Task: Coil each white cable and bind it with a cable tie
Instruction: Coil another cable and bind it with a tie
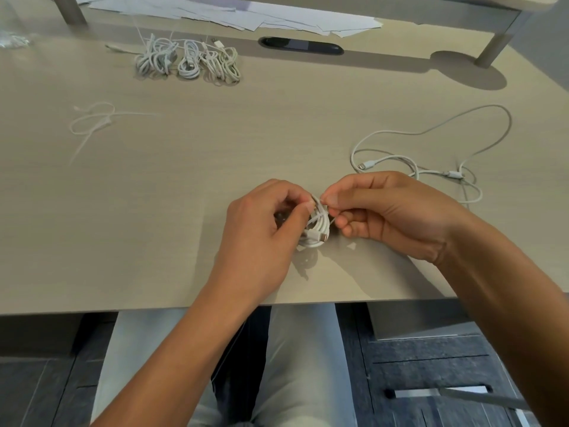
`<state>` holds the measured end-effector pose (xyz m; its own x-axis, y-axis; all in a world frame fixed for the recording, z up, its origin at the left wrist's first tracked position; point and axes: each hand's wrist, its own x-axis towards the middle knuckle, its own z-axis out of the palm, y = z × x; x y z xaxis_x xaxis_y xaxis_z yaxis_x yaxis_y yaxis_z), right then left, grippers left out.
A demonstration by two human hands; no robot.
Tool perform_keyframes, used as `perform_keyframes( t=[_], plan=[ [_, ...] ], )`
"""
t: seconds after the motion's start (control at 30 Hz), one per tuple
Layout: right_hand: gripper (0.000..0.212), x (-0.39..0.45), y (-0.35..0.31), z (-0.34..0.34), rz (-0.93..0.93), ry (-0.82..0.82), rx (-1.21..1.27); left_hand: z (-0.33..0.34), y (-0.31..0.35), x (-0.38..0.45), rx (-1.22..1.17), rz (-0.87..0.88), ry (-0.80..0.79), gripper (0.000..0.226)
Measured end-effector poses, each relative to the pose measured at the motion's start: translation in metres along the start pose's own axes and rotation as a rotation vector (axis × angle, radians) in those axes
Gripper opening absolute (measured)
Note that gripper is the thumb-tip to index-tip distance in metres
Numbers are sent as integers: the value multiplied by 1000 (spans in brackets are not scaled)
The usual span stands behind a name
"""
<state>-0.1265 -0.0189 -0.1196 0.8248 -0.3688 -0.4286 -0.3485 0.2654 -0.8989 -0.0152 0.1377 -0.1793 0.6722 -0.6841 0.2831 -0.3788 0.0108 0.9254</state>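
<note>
Both forearms reach in from the bottom edge, bare, converging mid-frame. Left hand (261, 223) has its back to the camera, fingers curled, thumb and index pinching at the top. Right hand (388, 211) faces it, knuckles up, thumb and index pinched, other fingers curled under. Fingertips nearly touch.

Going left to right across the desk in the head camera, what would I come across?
Loose cable ties → bundled cables → left hand → coiled cable → right hand → uncoiled cable.
</note>
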Motion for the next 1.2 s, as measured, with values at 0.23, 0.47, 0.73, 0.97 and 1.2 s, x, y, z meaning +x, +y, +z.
perform_keyframes(
  t=[0.23, 0.47, 0.73, 0.97, 1.2],
  plan=[
    [8, 0, -5, 0, 14, 10, -128, 0, -1, 0, 24, 29, -15, 9],
    [8, 1, -10, 0, 30, 14, -202, -1, 1, 1, 73, 55, -28, 10],
    [7, 3, -12, 0, 38, 11, -225, -1, 1, 1, 70, 48, -18, 8],
    [8, 4, -14, 1, 33, 18, -265, -1, 2, 1, 96, 55, -26, 10],
    [9, 4, -19, 3, 19, 41, -340, -1, 2, 0, 102, 58, -16, 8]
  ],
)
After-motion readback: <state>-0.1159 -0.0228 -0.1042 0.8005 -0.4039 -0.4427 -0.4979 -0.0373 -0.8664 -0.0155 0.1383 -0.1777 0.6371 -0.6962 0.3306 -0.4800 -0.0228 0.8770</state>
